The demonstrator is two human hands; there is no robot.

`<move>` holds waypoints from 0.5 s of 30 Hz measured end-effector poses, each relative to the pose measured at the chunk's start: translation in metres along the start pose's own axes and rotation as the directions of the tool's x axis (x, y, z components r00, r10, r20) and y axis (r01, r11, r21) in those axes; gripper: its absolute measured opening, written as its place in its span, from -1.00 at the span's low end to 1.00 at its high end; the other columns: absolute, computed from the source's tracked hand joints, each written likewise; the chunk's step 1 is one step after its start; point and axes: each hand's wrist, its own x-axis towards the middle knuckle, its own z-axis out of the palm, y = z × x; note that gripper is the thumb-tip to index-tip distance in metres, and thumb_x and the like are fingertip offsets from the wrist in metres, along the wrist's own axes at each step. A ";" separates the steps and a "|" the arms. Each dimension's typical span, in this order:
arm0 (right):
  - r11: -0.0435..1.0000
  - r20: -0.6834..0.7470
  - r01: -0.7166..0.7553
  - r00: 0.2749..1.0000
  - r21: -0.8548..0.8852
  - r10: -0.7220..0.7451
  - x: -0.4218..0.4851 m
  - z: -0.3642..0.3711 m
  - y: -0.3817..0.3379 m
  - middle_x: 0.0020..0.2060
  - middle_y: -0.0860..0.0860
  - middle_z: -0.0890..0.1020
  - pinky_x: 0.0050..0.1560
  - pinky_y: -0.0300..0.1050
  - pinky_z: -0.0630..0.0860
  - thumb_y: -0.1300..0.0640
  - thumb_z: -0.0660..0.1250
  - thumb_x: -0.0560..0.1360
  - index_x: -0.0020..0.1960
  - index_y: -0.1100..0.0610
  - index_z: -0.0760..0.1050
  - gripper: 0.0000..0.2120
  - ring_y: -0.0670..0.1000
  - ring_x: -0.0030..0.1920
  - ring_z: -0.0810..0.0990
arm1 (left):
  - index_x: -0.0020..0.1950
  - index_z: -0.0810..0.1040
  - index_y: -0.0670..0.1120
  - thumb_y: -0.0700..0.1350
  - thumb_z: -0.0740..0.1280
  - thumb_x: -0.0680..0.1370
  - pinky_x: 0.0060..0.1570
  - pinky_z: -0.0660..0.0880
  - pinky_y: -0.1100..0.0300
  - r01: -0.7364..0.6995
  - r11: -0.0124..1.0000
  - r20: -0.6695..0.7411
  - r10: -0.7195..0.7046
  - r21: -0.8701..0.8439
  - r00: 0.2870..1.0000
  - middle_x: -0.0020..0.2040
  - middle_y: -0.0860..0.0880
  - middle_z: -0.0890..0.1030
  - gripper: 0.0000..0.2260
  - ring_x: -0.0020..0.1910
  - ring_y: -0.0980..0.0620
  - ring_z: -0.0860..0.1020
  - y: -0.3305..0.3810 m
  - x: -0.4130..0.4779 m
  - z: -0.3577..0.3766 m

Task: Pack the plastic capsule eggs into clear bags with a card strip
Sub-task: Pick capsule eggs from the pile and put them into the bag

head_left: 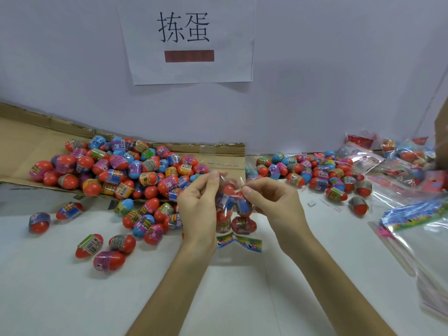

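Table: the white table (242, 299) runs under both your forearms.
Card strip: the bright card strip (240, 242) lies across the bottom of the bag, below and between your wrists, kinked in the middle.
Bag: the clear bag (233, 181) is held between your two hands, mouth up. I can't tell whether its bottom touches the table.
Eggs in the bag: the packed eggs (232, 204) are stacked between your palms. The film hides the exact count.
Left hand: your left hand (197, 204) pinches the top edge of the bag between thumb and forefinger, with the other fingers curled in.
Right hand: your right hand (274, 202) pinches the opposite edge of the mouth the same way.
Risk, slip: the film looks slick and thin. If either pinch lets go, the mouth sags and the eggs roll out toward you.
Risk, strip: that kink could crease for good if the eggs' weight settles on it.
Risk, seal: if the two edges meet crooked, the mouth may close with a gap.
Loose eggs: the loose eggs (109, 248) lie scattered to the left of your left hand — a careless elbow would send them rolling.
Egg pile: the egg pile (126, 166) sits on the cardboard sheet (24, 139) beyond your left hand.
Second heap: a second heap (322, 175) lies beyond your right hand.
Supplies: the empty bags (426, 258) and spare strips (412, 217) are out past your right hand.
Sign: the paper sign (189, 37) hangs on the wall, far beyond both hands.
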 end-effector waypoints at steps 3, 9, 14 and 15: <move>0.999 0.018 -0.033 0.999 0.038 0.032 0.000 -0.002 0.000 -0.16 -0.02 0.73 -0.16 -0.17 0.65 0.18 0.44 0.55 -0.07 0.10 0.67 -0.96 -0.01 -0.07 0.73 | -0.13 0.77 0.07 -0.07 0.31 0.69 -0.07 0.69 -0.03 0.032 0.999 0.009 -0.032 -0.035 0.999 -0.09 -0.08 0.77 -0.71 -0.08 -0.10 0.75 0.002 -0.001 0.001; 1.000 0.028 0.016 0.999 0.025 -0.017 -0.002 -0.003 -0.001 -0.17 -0.03 0.75 -0.20 -0.21 0.64 0.27 0.48 0.50 -0.15 0.06 0.67 -0.87 -0.02 -0.08 0.73 | -0.14 0.77 -0.01 -0.09 0.32 0.67 -0.12 0.69 -0.02 0.069 0.997 0.028 -0.068 -0.041 0.997 -0.13 -0.14 0.75 -0.72 -0.15 -0.10 0.74 0.001 -0.002 0.001; 0.998 0.005 -0.003 1.000 -0.064 0.004 0.001 -0.002 0.000 -0.16 -0.06 0.73 -0.20 -0.22 0.63 0.17 0.48 0.51 -0.12 0.02 0.66 -0.93 -0.05 -0.09 0.71 | -0.09 0.76 0.00 -0.07 0.32 0.68 -0.05 0.69 -0.03 -0.002 0.999 0.006 0.002 0.051 1.000 -0.14 -0.08 0.76 -0.75 -0.10 -0.07 0.75 -0.002 -0.003 0.002; 0.999 0.002 -0.001 1.000 -0.051 0.001 0.002 -0.003 -0.001 -0.14 -0.05 0.72 -0.17 -0.21 0.64 0.14 0.47 0.53 -0.08 0.03 0.66 -0.97 -0.04 -0.09 0.71 | -0.08 0.76 0.02 -0.06 0.32 0.68 -0.07 0.69 0.03 -0.013 0.998 0.009 0.012 0.063 1.000 -0.13 -0.06 0.76 -0.76 -0.09 -0.06 0.75 -0.002 -0.003 0.002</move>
